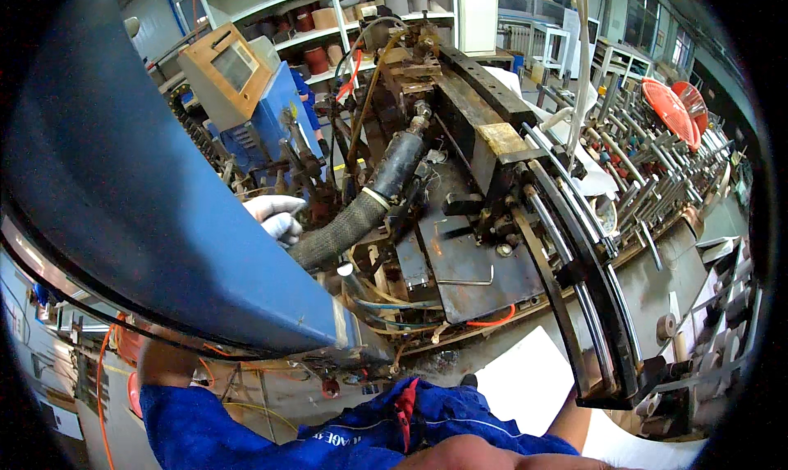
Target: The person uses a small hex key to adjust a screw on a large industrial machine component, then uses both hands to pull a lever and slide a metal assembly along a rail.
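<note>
My left hand (277,217), in a pale glove, shows past the edge of a large blue machine panel (205,224). Its forearm passes behind that panel. One finger is stretched out and the others are slightly bent and apart, with nothing visible in them. The fingers are beside a thick braided hose (341,233), which runs up to a black cylindrical coupling (400,162) on the machine. I cannot tell whether they touch the hose. My right forearm (572,423) rises at the lower right behind the black curved rail assembly (603,306), which hides the right hand.
A steel plate (484,261) with a hex key (472,282) lies in the machine's middle. A control box with a screen (232,68) stands behind. Racks of metal rods (648,170) are at right, with red fan-like discs (673,113). White sheet (525,380) lies below the rails.
</note>
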{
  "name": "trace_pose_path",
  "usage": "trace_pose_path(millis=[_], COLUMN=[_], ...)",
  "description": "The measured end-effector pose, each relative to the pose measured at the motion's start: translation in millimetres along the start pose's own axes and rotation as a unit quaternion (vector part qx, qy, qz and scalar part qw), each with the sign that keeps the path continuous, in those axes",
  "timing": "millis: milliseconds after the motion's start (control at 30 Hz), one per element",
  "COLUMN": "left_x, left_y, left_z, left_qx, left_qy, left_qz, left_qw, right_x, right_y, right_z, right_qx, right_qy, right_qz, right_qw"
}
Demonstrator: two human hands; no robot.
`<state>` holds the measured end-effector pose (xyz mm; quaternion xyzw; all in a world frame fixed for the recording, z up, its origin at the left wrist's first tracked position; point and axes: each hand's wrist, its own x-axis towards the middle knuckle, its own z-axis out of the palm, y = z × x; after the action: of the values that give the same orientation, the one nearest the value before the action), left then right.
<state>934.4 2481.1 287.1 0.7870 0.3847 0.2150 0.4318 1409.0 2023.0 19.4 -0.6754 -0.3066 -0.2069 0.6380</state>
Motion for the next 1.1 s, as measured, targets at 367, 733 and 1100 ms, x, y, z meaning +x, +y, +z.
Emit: trace_pose_path(millis=[367,733,1100], left_x=[-61.7,-221.8,-213.4], left_y=[-17.7,-8.6,31.3], left_z=[-16.9,86.6,196.1], left_qx=[-0.222,-0.139,-0.208], left_qy=[0.176,0.568,0.300], left_qz=[0.001,0.344,0.285], left_qw=[0.959,0.735,0.887], right_x=[-42.3,-42.1,-66.5], right_y=[-304.6,-365.6,-343.4], right_z=[155.0,196.9,190.6], right_qx=[0.243,0.421,0.569], right_qy=[-0.362,-0.440,-0.550], right_qz=[-0.171,-0.177,-0.035], right_qw=[0.883,0.773,0.610])
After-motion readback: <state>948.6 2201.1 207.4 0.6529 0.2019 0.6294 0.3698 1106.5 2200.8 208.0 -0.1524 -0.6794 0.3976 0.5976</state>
